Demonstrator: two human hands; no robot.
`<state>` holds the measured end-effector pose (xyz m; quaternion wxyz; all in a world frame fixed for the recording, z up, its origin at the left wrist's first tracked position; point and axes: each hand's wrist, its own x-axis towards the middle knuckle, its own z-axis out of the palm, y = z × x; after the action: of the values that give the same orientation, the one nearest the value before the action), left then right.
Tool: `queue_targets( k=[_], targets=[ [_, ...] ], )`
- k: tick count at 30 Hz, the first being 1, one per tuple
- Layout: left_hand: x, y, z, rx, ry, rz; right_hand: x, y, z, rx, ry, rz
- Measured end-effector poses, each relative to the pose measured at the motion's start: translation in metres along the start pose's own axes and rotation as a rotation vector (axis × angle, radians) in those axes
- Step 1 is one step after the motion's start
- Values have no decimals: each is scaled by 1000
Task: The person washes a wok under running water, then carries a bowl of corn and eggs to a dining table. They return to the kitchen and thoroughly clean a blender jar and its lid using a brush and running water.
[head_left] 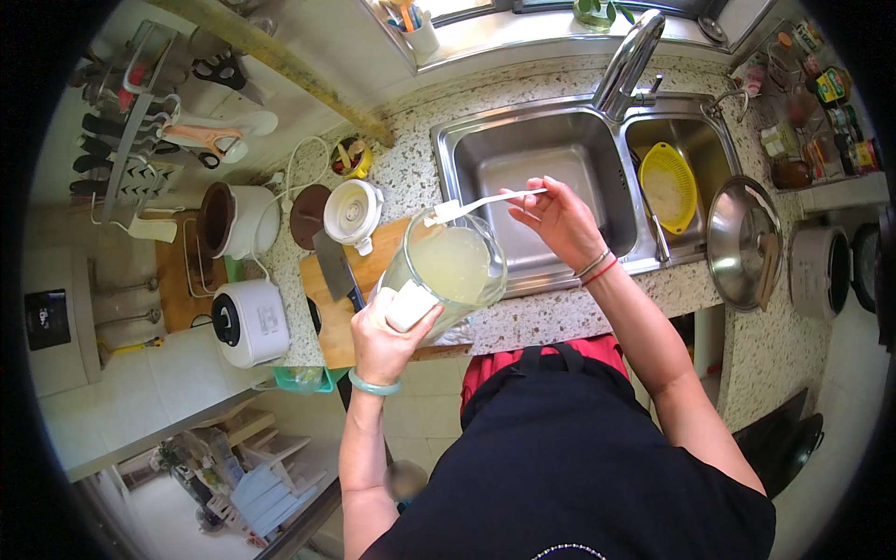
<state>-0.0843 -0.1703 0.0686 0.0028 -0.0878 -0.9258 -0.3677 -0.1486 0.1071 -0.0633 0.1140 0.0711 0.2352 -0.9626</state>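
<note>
My left hand (385,334) grips the white handle of a clear glass jug (411,266), tilted so that its mouth faces up toward me. Cloudy, pale yellow liquid fills much of the jug. Between the closed fingers of my right hand (565,222) is the thin end of a white long-handled brush (495,199). Its blocky white head lies at the jug's far rim; whether it touches the glass I cannot tell. Below the jug, a wooden cutting board (331,341) carries a cleaver (334,266) with a dark handle. A white round lid-like part (354,213) sits beside the cleaver.
Ahead is a double steel sink (532,168) with a tall faucet (635,61). A yellow strainer (668,187) rests in its right basin, near a large steel lid (744,238). White appliances (250,322) stand at left, below hanging scissors and utensils (201,140).
</note>
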Motion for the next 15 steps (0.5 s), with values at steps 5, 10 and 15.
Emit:
queue_targets(
  k=[5,10,15],
  targets=[
    [13,9,5,134,-36,28,1,-10,-12,-14,16,18],
    [25,14,14,148,-67,27,1,-18,-22,-11,56,39],
    [37,18,19,196,-107,11,3,-25,-33,-9,58,42]
  ],
)
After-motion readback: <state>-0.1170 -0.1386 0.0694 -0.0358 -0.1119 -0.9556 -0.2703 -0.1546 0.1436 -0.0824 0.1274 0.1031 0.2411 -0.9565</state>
